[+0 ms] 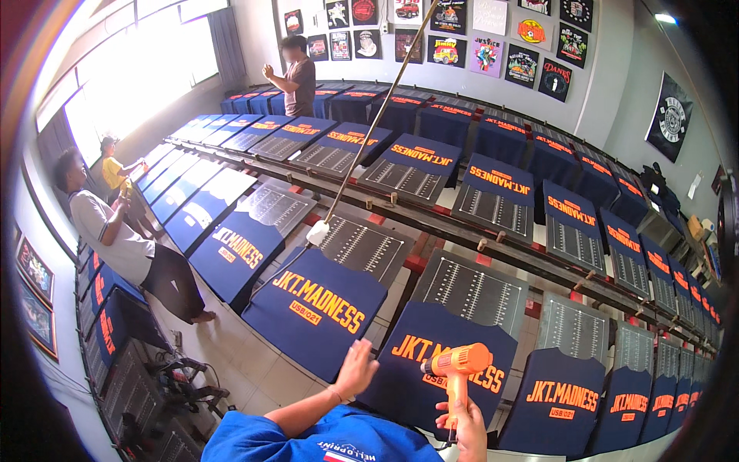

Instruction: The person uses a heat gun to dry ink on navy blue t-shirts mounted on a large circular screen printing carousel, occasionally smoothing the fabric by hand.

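Note:
My right hand (469, 433) is wrapped round the handle of an orange heat gun (462, 362), its dark nozzle turned to the left. The gun is held above a navy shirt (396, 400) with orange lettering, hiding part of the print. To the left, my left hand (357, 371) is held flat with fingers stretched out and nothing in it. It hovers near the edge of another navy shirt (319, 308) with the same print. Whether either hand touches cloth, I cannot tell.
Rows of dark pallets (473, 289) carry printed navy shirts, with a wooden rail (431, 212) between rows. A slanting pole (377, 115) ends at a white block (317, 232) with a cord. Several people stand at left and back, including one in a grey shirt (115, 231).

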Available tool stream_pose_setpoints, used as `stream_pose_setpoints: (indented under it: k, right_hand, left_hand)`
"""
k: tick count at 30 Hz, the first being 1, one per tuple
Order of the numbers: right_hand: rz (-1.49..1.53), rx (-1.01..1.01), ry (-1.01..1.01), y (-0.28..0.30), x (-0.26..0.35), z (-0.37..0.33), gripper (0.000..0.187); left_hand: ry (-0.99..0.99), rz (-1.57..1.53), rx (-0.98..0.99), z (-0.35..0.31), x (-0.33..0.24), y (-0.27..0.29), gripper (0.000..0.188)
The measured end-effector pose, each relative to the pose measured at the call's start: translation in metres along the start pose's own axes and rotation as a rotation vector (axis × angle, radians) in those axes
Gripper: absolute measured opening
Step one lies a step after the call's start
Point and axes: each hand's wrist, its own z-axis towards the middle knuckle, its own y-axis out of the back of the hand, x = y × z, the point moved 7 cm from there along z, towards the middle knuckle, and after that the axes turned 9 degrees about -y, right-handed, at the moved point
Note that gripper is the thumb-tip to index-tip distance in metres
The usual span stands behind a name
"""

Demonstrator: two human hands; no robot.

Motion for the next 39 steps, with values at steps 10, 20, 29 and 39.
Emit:
stream_pose_setpoints:
  k: [10,20,29,39]
  right_hand:
    - [0.388,0.141,-0.039,-0.037,-0.022,0.032,0.029]
    - [0.474,0.176,-0.051,-0.217,-0.038,0.1,0.039]
    - [0.362,0.041,-0.09,-0.405,-0.065,0.131,0.027]
    - [-0.15,-0.303,0.09,-0.401,0.013,0.111,0.037]
  left_hand:
    - [0.353,0.496,-0.486,0.108,0.191,0.201,0.072]
    - [0.047,0.144,-0.005,0.086,0.265,0.259,0.03]
    - [0.039,0.264,-0.494,0.02,0.425,0.565,0.018]
    - [0.313,0.742,-0.681,-0.006,0.583,0.765,0.042]
